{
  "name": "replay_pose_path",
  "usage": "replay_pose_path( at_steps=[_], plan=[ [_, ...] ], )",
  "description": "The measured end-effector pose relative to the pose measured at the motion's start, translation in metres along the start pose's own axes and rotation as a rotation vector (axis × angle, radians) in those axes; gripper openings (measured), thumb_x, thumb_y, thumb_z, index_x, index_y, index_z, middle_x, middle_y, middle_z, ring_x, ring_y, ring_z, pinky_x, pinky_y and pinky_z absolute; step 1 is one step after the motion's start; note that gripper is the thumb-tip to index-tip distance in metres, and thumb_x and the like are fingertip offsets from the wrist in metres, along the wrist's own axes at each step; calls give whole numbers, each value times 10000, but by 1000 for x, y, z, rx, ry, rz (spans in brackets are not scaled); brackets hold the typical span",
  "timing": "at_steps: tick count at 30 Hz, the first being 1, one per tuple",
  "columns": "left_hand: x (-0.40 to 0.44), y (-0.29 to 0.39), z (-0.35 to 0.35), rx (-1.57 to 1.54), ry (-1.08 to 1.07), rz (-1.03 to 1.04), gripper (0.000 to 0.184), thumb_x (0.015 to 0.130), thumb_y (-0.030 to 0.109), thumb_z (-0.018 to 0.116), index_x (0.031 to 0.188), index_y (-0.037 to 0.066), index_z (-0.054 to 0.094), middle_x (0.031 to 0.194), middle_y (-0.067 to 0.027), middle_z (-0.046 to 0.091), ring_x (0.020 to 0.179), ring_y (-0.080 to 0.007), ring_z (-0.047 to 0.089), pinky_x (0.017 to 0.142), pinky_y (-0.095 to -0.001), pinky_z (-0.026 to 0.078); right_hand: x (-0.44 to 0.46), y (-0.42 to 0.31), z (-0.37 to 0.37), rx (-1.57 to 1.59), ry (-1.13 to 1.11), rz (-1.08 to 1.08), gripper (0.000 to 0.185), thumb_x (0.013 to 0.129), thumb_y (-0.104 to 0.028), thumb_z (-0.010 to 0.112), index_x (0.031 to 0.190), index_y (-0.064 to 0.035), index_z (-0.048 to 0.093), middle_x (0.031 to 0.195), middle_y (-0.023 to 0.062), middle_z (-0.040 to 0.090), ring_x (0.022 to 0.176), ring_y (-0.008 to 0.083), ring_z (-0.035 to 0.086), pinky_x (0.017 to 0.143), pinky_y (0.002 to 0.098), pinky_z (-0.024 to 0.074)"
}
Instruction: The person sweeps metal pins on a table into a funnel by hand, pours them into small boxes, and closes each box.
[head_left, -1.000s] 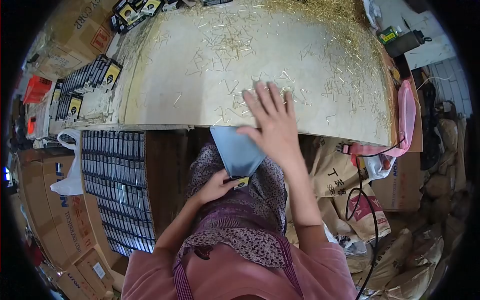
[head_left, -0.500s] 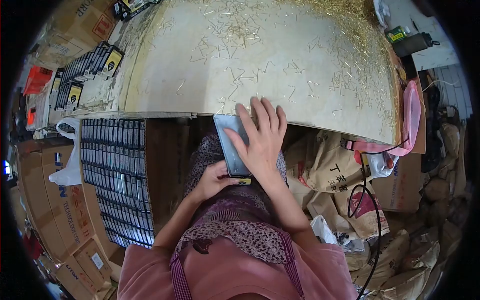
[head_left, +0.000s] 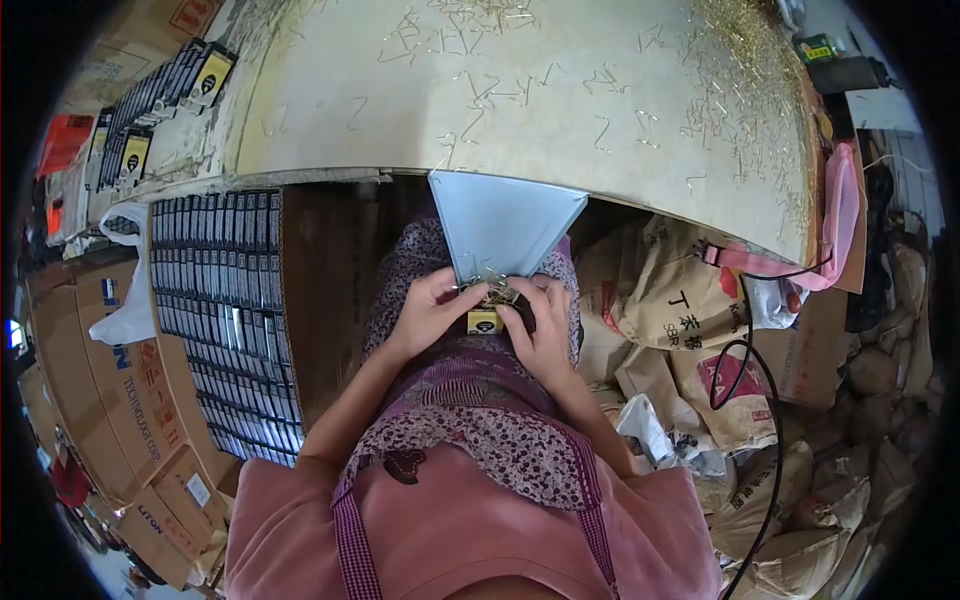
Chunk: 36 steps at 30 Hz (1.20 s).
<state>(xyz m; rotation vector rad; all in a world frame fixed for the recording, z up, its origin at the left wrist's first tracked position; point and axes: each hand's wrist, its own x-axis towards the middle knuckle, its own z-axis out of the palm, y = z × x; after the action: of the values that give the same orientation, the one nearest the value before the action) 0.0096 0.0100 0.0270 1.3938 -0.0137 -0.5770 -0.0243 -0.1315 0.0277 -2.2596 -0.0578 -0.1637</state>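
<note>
A blue-grey chute (head_left: 508, 222) hangs from the table's front edge and narrows down toward the lap. Several thin brass-coloured wire pieces (head_left: 492, 285) are gathered at its lower end. Just beneath them is a small black and yellow box (head_left: 484, 322). My left hand (head_left: 436, 312) is at the left of the chute's mouth, fingers closed, with the fingertips at the wires and the box's top. On the other side my right hand (head_left: 540, 322) has its fingers bent round the wires and the box. Exactly what each fingertip pinches is too small to tell.
Bent wires lie scattered on the pale tabletop (head_left: 340, 60), heaped at its back right (head_left: 745, 50). A carton of packed black boxes (head_left: 220, 300) stands lower left, more boxes (head_left: 175, 90) upper left. Paper sacks (head_left: 690, 300) and a black cable (head_left: 775, 440) are at the right.
My right hand has come down from the tabletop and chute to the chute's lower end, beside my left hand. Wire pieces now show gathered there. The view has tilted downward.
</note>
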Motion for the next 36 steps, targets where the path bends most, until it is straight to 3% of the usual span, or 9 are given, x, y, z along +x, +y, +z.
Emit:
replay_pose_path(
  at_steps=[2, 6, 11, 17, 22, 27, 32, 36],
  plan=[
    [0, 1, 0, 59, 38, 11, 275, 667, -19, 497, 936, -23, 446, 796, -51, 529, 679, -77, 471, 615, -153, 370, -2, 1, 0, 26, -45, 23, 252, 646, -122, 506, 885, -44, 479, 826, 88, 410, 753, 224, 390, 692, 300, 305],
    [0, 11, -2, -59, 124, -249, 270, 673, -3, 486, 939, -17, 444, 801, -51, 522, 666, -70, 456, 610, -157, 360, 3, 6, 1, 96, -113, 33, 264, 653, -155, 519, 899, -68, 479, 844, 98, 400, 767, 233, 385, 686, 301, 313],
    [-1, 12, -11, -113, -183, -78, 310, 656, -26, 475, 961, -12, 423, 832, -59, 513, 701, -76, 459, 631, -167, 359, 6, 4, -5, 85, -219, 18, 287, 638, -181, 541, 906, -96, 481, 848, 100, 391, 754, 237, 392, 682, 300, 320],
    [1, 4, -11, -181, -258, -43, 369, 642, -36, 467, 1001, -7, 390, 865, -64, 501, 731, -83, 460, 641, -168, 357, 17, 1, 2, 171, -340, 128, 306, 617, -138, 571, 900, -68, 480, 890, 103, 408, 769, 219, 408, 672, 281, 341],
    [2, 1, -13, -130, -250, -37, 410, 635, -43, 471, 1029, -6, 363, 888, -65, 497, 757, -86, 459, 653, -169, 356, 10, 10, 9, 216, -256, -81, 273, 632, -121, 546, 895, -78, 484, 848, 103, 411, 710, 210, 413, 640, 281, 347],
    [3, -6, -23, -218, -322, -63, 364, 649, -53, 470, 1003, -10, 397, 882, -67, 505, 747, -85, 463, 650, -170, 362, 4, 4, -4, 300, -146, -4, 236, 636, -75, 533, 866, -47, 493, 820, 88, 436, 703, 199, 417, 629, 273, 351],
    [6, 3, -14, -69, -223, -34, 318, 649, -47, 491, 961, -18, 437, 900, -74, 506, 763, -92, 467, 680, -180, 368, 2, 5, -8, 374, -93, 218, 202, 615, -9, 539, 811, -4, 494, 792, 82, 459, 705, 193, 430, 624, 255, 355],
    [7, -8, 1, -154, 7, -42, 231, 675, -27, 489, 905, -24, 467, 839, -77, 522, 710, -81, 469, 643, -175, 376, -1, 5, 10, 147, 204, -145, 202, 637, -69, 525, 837, -46, 508, 776, 73, 446, 682, 207, 423, 628, 280, 349]
  ],
)
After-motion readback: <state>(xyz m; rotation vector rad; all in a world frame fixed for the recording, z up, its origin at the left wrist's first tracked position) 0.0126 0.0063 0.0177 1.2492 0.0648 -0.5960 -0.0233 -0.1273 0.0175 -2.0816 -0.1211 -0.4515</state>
